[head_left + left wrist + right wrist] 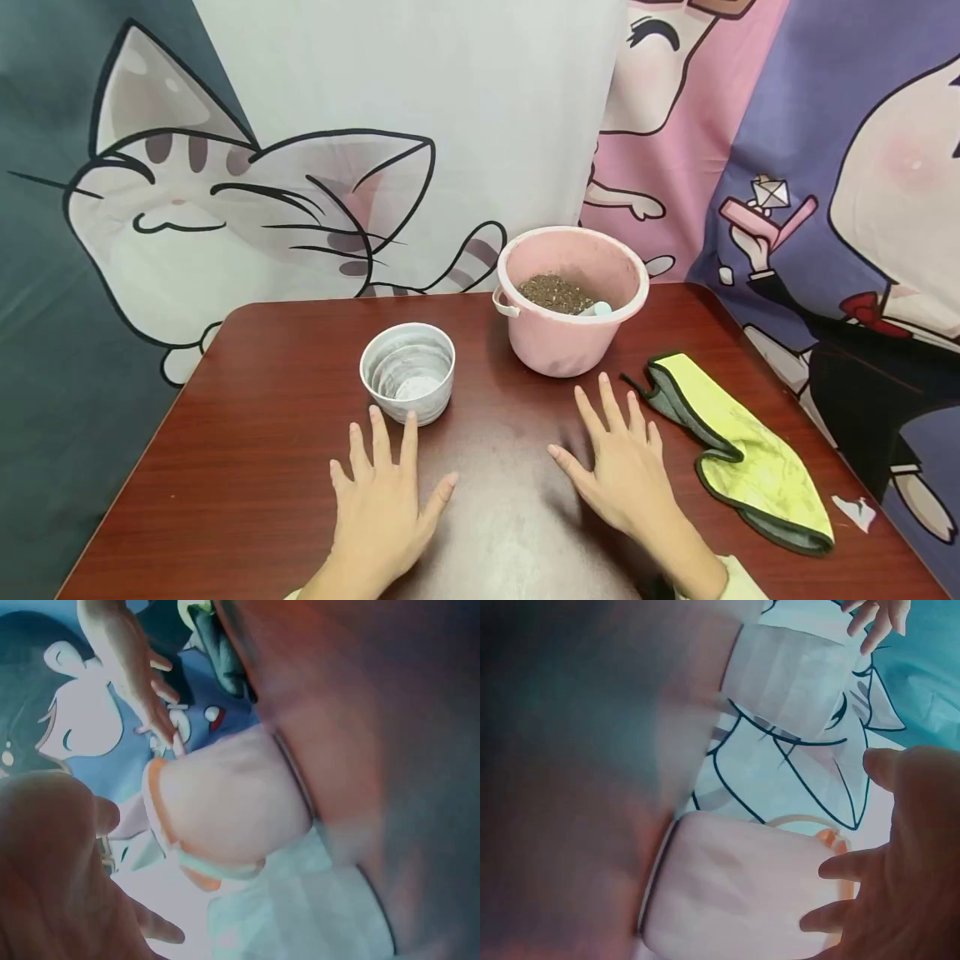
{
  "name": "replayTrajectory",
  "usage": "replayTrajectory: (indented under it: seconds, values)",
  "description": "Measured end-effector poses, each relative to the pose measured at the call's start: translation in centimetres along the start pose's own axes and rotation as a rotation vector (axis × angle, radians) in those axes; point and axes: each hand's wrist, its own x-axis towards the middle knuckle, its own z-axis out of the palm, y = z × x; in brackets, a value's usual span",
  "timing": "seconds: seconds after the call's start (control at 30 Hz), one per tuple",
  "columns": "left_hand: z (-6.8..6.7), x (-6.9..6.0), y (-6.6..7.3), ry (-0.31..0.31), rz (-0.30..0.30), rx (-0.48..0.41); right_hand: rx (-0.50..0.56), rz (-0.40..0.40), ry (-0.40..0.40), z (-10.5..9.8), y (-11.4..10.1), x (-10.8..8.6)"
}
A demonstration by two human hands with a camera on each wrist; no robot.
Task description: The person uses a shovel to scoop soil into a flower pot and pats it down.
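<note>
My left hand (380,504) is held palm down with fingers spread, just in front of a white-grey pot (414,367); its fingertips overlap the pot's lower edge in the head view, and I cannot tell whether they touch. Nothing is held. Fingers spread as well, my right hand (621,467) hovers over the table in front of a pink bucket (558,346). Dark soil (555,293) lies in the bucket, along with a pale blue handle-like piece (597,309) whose other end is hidden. In the right wrist view the bucket (735,892) stands upright below the pot (787,679).
A yellow-green cloth (757,458) with dark edging lies crumpled on the right of the brown table (247,433). Beyond it, near the right edge, is a small white scrap (855,512). Cartoon-printed curtains (450,83) hang behind the table and along its sides.
</note>
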Motion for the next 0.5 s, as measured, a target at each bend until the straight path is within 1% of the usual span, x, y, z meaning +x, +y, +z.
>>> replayTrajectory:
  seconds: [0.07,0.2,0.23,0.3,0.33,0.4,0.5]
  values:
    - [-0.5,0.5,-0.4,0.046,0.004,-0.025,0.023,0.003,-0.003,-0.5,0.0,0.3]
    - [-1.1,2.3,-1.7,0.213,0.026,-0.087,0.111,0.026,-0.003,-1.8,0.1,1.0]
    - [-1.1,2.7,-2.1,0.246,0.025,-0.106,0.131,0.031,0.0,-2.1,0.2,1.3]
    - [-1.2,3.7,-2.9,0.279,0.011,-0.153,0.174,0.032,0.015,-2.8,0.3,1.9]
    - [-1.2,4.1,-3.3,0.277,-0.005,-0.18,0.194,0.024,0.028,-3.2,0.4,2.2]
    - [-1.4,5.0,-4.2,0.243,-0.049,-0.233,0.219,0.011,0.058,-4.0,0.4,3.0]
    - [-1.7,6.2,-5.5,0.15,-0.119,-0.309,0.301,-0.022,0.11,-5.6,0.3,4.2]
